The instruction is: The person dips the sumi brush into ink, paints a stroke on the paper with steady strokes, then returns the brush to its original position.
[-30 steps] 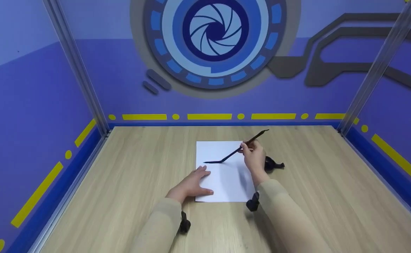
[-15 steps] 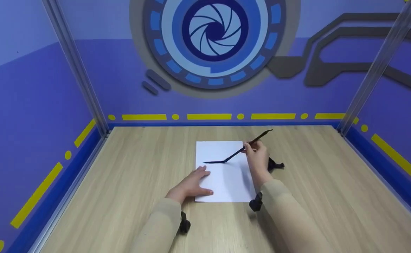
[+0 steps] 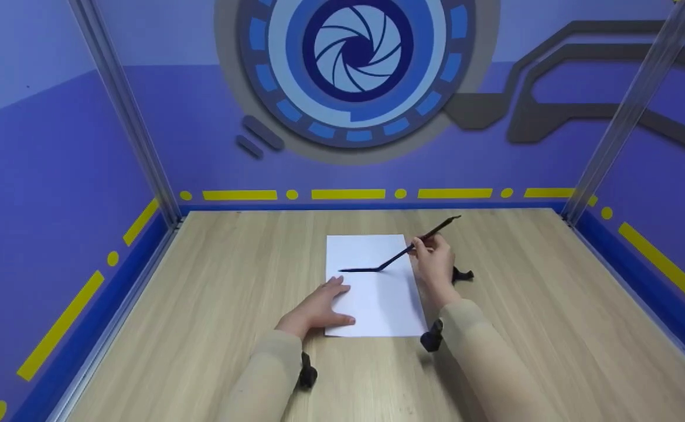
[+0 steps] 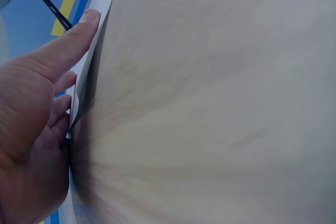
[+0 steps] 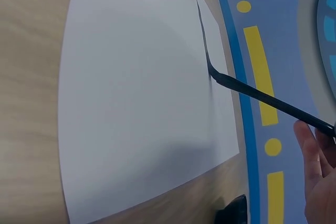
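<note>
A sheet of white paper (image 3: 380, 305) lies on the wooden table with a black line (image 3: 357, 270) running across its upper half. My right hand (image 3: 434, 264) pinches a dark writing brush (image 3: 401, 254) partway up its slanted handle. The brush tip touches the paper at the line's right end; in the right wrist view the bristles of the brush (image 5: 218, 77) are bent there. On the sheet's left edge rests my left hand (image 3: 317, 308), thumb and fingers spread. The left wrist view shows its thumb (image 4: 79, 38) over the paper's slightly lifted edge.
A black object with a narrow end (image 3: 464, 274) stands right of the paper, partly hidden behind my right hand. Bare wooden table (image 3: 213, 293) surrounds the sheet. Blue-purple panels with yellow markings (image 3: 348, 194) close in the back and sides. Black wrist devices (image 3: 432, 337) hang below the sleeves.
My right hand and the brush have slid to the right, and the black line has grown longer that way. The right hand now covers more of the black object. My left hand stayed put.
</note>
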`<state>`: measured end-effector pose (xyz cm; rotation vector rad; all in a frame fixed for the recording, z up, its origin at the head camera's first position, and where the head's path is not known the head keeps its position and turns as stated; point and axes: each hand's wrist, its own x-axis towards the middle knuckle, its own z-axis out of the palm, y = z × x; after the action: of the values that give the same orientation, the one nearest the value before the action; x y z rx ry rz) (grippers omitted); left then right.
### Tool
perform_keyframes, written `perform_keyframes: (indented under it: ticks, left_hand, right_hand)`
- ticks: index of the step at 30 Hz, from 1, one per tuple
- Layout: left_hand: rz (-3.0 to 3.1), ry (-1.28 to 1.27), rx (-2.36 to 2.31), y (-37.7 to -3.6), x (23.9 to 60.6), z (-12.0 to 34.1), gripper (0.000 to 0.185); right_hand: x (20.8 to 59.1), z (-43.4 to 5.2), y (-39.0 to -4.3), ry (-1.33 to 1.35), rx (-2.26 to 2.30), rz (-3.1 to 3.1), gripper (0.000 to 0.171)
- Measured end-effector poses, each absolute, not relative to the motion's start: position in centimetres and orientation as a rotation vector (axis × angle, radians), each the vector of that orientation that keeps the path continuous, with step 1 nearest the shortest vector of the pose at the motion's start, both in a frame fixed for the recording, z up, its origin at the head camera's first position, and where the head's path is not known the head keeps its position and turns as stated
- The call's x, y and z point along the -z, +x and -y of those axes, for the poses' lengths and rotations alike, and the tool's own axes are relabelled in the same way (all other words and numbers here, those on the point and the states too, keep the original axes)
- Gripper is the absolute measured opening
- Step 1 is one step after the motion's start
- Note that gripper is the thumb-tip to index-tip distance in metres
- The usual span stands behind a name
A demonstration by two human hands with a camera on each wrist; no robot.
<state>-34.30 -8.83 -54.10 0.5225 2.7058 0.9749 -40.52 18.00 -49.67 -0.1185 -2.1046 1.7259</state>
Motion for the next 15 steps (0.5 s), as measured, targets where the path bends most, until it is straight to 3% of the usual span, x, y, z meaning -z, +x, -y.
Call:
perform_keyframes:
  ticks: [15]
  left_hand:
    - [-2.695,0.530,-0.988,-34.4,54.2,8.9,0.080]
  right_hand:
    - [49.5,-19.1,-40.4,-0.123,-1.664,2.164,0.015]
